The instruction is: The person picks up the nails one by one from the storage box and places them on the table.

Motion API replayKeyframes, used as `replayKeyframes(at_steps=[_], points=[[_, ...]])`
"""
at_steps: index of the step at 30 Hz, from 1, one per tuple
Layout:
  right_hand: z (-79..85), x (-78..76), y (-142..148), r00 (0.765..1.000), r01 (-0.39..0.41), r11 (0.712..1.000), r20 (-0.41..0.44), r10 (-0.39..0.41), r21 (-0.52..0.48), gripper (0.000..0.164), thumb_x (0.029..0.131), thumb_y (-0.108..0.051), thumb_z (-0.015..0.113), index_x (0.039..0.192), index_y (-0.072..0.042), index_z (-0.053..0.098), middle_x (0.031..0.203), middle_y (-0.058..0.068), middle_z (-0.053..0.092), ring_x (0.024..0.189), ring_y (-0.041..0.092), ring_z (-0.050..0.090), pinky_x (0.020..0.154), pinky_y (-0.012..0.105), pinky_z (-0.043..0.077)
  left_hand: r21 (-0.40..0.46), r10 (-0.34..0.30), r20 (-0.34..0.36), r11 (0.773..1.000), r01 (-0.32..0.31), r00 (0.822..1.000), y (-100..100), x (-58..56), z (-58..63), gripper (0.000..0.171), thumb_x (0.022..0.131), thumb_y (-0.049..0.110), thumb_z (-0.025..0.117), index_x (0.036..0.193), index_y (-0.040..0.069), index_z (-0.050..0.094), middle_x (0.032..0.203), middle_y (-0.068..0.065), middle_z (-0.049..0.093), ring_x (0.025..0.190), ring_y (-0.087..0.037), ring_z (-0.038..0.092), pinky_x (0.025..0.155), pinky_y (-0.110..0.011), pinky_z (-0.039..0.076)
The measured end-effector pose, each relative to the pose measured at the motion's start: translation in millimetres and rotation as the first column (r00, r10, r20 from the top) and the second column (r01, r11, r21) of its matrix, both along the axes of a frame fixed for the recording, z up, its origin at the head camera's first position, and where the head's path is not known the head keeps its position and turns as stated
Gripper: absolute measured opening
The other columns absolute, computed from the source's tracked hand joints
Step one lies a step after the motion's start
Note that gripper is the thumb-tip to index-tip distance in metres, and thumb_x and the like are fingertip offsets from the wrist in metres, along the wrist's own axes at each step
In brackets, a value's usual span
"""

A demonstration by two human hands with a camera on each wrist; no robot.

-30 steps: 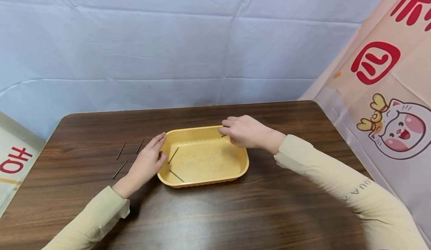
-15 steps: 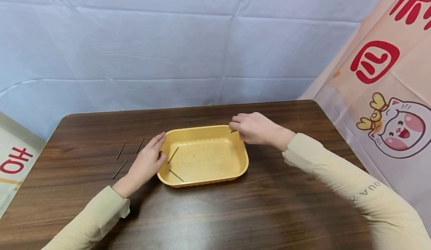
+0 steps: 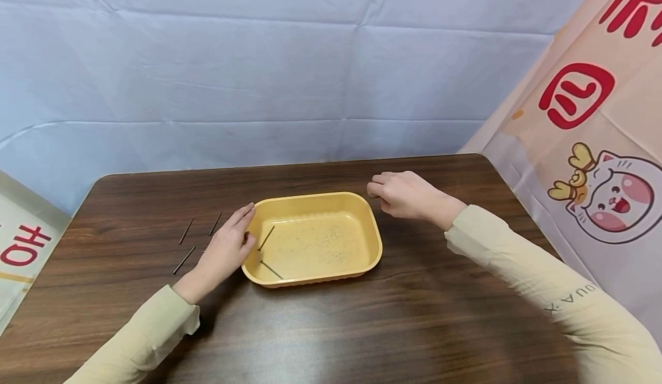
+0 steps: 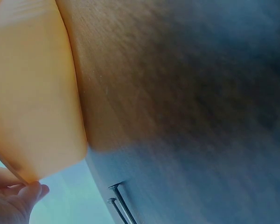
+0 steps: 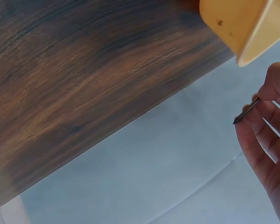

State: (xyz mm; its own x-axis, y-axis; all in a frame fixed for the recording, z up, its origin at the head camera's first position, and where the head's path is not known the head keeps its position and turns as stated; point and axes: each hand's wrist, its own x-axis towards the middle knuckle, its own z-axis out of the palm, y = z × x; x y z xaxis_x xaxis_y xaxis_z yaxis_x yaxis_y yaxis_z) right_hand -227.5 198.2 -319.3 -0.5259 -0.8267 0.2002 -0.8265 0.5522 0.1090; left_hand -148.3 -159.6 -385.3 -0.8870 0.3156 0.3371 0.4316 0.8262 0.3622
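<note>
A yellow plastic tray (image 3: pixel 315 204) stands on the dark wooden table. My left hand (image 3: pixel 227 246) holds its left end, the thumb over the rim; in the left wrist view the fingertips pinch the tray's edge. My right hand (image 3: pixel 405 194) is raised just beyond the tray's back right corner. Between its thumb and fingers it pinches a nail (image 5: pixel 246 111), whose pointed end shows in the right wrist view. Two nails lie inside the tray at its left end, one nail (image 3: pixel 266 238) behind the other nail (image 3: pixel 271 270).
Left of the tray, several nails lie on the table (image 3: pixel 310 338), among them one nail (image 3: pixel 184 260) nearest the front. Part of another is hidden by the left hand. A pale cloth (image 3: pixel 258 85) hangs behind the table, and a printed banner (image 3: pixel 579 131) at the right.
My right hand has moved right and slightly back, from over the tray's back right part to outside its rim, with the nail. The left hand and the tray have stayed put.
</note>
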Motion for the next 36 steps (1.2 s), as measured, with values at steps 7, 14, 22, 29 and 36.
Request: replayKeyframes(at_steps=[7,14,22,29,36], points=[[-3.3,-2.7,4.6,0.999,0.038,0.999,0.019,-0.038,0.009,0.019,0.066,0.002,0.059,0.078,-0.012,0.056,0.074,-0.001,0.052,0.067,0.018,0.054,0.05,0.029,0.042,-0.005,0.005,0.008,1.0,-0.005,1.0,0.0,0.7,0.6,0.049,0.078,-0.001,0.053,0.125,-0.012,0.046,0.134,-0.021,0.043,0.111,-0.03,0.051,0.073,-0.036,0.044],[-9.8,-6.3,9.7,0.997,0.065,0.998,0.037,-0.065,0.018,0.019,0.066,0.002,0.06,0.078,-0.012,0.056,0.075,0.0,0.053,0.068,0.019,0.056,0.053,0.032,0.045,-0.004,0.005,0.018,1.0,-0.005,1.0,-0.7,-0.2,-0.4,0.049,0.079,0.0,0.053,0.126,-0.012,0.046,0.135,-0.02,0.042,0.113,-0.03,0.05,0.074,-0.036,0.044],[-21.5,-8.8,16.4,0.992,0.099,0.995,0.072,-0.1,0.013,0.02,0.066,0.002,0.06,0.08,-0.011,0.058,0.076,0.0,0.055,0.067,0.018,0.057,0.052,0.032,0.045,-0.004,0.002,0.011,1.0,-0.001,1.0,-1.3,-0.1,-0.3,0.048,0.079,-0.001,0.053,0.125,-0.013,0.046,0.134,-0.021,0.043,0.114,-0.031,0.049,0.076,-0.037,0.044],[-34.5,-12.9,22.9,0.984,0.133,0.991,0.119,-0.135,0.023,0.018,0.065,0.004,0.059,0.079,-0.009,0.059,0.074,0.0,0.055,0.065,0.018,0.057,0.054,0.033,0.046,-0.006,0.003,0.009,1.0,-0.003,1.0,-1.2,-0.4,0.1,0.049,0.079,-0.001,0.053,0.126,-0.012,0.046,0.134,-0.021,0.043,0.112,-0.03,0.05,0.074,-0.036,0.044],[-43.9,-16.7,27.0,0.969,0.172,0.984,0.169,-0.179,0.055,0.015,0.067,0.003,0.06,0.077,-0.008,0.056,0.074,0.001,0.054,0.065,0.019,0.057,0.055,0.035,0.047,-0.003,0.003,0.011,1.0,-0.003,1.0,-0.7,-1.2,0.2,0.049,0.079,-0.001,0.053,0.126,-0.012,0.046,0.134,-0.02,0.042,0.111,-0.029,0.051,0.073,-0.036,0.043]])
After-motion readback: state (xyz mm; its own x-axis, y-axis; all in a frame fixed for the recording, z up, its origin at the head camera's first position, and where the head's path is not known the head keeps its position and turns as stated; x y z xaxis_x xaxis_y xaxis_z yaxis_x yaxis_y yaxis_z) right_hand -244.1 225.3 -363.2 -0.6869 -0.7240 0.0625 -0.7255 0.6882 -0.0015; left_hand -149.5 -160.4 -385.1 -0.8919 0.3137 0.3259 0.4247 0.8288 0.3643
